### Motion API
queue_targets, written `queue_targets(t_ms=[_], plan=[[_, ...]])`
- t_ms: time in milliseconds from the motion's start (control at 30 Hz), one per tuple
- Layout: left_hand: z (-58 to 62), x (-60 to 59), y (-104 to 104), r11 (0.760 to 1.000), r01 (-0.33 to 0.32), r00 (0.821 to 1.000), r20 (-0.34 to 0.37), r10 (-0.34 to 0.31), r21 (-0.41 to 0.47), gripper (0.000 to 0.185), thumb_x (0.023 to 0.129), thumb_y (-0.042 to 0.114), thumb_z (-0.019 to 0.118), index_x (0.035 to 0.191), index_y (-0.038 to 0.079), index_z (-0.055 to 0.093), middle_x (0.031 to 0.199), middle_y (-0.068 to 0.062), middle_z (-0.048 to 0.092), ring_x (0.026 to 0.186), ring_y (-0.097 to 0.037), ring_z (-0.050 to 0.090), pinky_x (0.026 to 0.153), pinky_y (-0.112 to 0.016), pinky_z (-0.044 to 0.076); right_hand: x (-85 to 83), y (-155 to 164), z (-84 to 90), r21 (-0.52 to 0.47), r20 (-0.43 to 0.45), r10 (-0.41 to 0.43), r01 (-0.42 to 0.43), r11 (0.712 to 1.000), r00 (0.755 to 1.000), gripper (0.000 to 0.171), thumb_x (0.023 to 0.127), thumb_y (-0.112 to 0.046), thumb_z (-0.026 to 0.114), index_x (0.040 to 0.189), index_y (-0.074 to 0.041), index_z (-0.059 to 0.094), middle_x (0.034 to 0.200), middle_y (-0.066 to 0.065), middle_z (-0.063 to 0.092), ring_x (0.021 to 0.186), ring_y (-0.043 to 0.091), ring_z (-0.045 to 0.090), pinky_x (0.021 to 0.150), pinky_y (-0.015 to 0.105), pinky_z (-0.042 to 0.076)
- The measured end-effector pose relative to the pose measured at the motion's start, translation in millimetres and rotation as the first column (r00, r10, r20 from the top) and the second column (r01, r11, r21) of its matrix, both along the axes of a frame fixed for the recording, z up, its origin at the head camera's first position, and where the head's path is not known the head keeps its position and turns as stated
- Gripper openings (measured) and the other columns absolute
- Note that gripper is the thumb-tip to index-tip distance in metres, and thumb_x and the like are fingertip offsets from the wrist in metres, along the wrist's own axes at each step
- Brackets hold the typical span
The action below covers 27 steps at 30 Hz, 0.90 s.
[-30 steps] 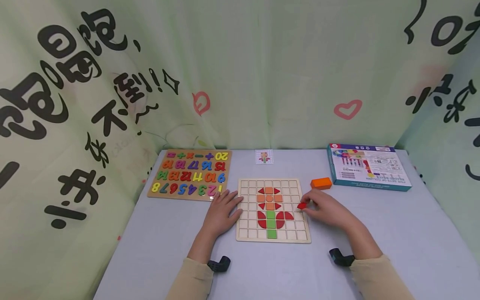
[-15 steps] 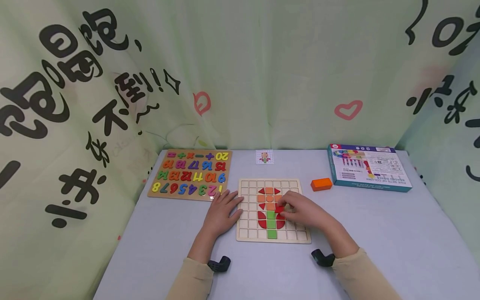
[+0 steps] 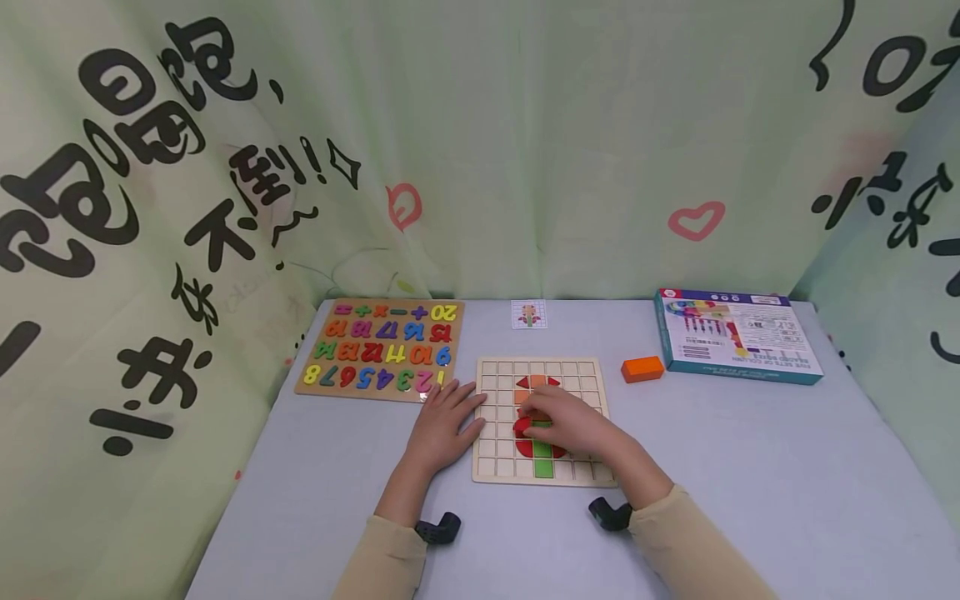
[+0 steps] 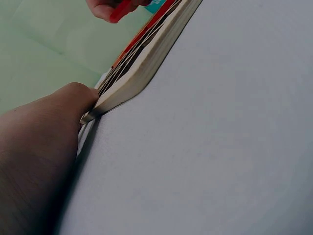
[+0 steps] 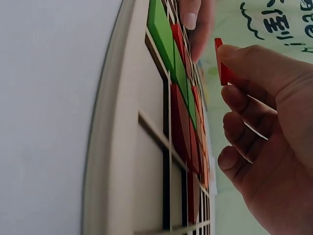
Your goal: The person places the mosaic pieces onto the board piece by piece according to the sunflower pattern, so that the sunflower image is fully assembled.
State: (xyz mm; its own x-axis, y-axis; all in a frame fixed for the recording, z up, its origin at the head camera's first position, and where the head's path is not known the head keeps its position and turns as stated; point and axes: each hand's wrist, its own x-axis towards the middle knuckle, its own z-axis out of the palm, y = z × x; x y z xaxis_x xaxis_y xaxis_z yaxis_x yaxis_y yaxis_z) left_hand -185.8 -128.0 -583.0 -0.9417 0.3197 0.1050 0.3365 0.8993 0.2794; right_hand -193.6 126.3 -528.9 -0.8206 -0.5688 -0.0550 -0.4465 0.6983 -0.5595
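Observation:
A wooden grid board [image 3: 495, 471] lies on the table with red, orange and green tiles set in its cells. My right hand [image 3: 570, 423] is over the middle of the board, a red tile [image 3: 522, 428] pinched between thumb and index finger. In the right wrist view, that red tile [image 5: 219, 61] is held on edge above the board, the other fingers loosely curled. Green tiles [image 3: 543, 468] form a column below it. My left hand [image 3: 446, 425] rests flat at the board's left edge, its fingers spread and the thumb touching the rim. My right hand covers some orange tiles.
A number puzzle board [image 3: 303, 388] lies to the left, close to my left fingertips. Behind the grid board is a small picture card [image 3: 529, 314]. An orange block [image 3: 642, 369] and a teal-edged box [image 3: 742, 337] are at the right. A printed curtain [image 3: 600, 167] hangs behind the table.
My right hand has carried the red tile leftward, from the board's right edge to over its middle columns. My left hand stays in place.

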Motion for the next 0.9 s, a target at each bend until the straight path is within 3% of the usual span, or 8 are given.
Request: queue_targets(t_ms=[233,633,900], plan=[[-1.5,-0.3,-1,1.000,0.007,1.000,-0.003,-0.007,0.007,0.049,0.098,0.053,0.050,0.143,0.034,0.053,0.155,0.008,0.044,0.151,-0.021,0.028,0.126,-0.049,0.015,0.8,-18,-2.7,0.021,-0.019,0.000,0.001,1.000,1.000,0.016,0.088,-0.032,0.074,0.102,-0.025,0.070,0.102,-0.011,0.060,0.095,0.008,0.051,0.085,0.029,0.052],[-3.0,-0.6,-1,1.000,0.010,1.000,-0.025,-0.010,-0.002,0.049,0.097,0.053,0.051,0.142,0.035,0.053,0.154,0.008,0.045,0.150,-0.021,0.029,0.126,-0.049,0.016,-0.4,-30,-10.1,0.109,-0.084,0.052,-0.043,0.993,0.995,0.021,0.087,-0.032,0.076,0.105,-0.024,0.072,0.092,-0.010,0.055,0.081,0.007,0.047,0.072,0.023,0.045],[-3.1,-0.8,-1,1.000,0.008,1.000,-0.025,-0.008,-0.004,0.048,0.097,0.053,0.052,0.142,0.035,0.053,0.154,0.009,0.045,0.150,-0.021,0.029,0.125,-0.049,0.017,-0.1,-31,-10.7,0.117,-0.080,0.034,-0.025,0.993,0.996,0.021,0.087,-0.032,0.075,0.106,-0.024,0.072,0.093,-0.010,0.055,0.081,0.007,0.048,0.074,0.024,0.046]])
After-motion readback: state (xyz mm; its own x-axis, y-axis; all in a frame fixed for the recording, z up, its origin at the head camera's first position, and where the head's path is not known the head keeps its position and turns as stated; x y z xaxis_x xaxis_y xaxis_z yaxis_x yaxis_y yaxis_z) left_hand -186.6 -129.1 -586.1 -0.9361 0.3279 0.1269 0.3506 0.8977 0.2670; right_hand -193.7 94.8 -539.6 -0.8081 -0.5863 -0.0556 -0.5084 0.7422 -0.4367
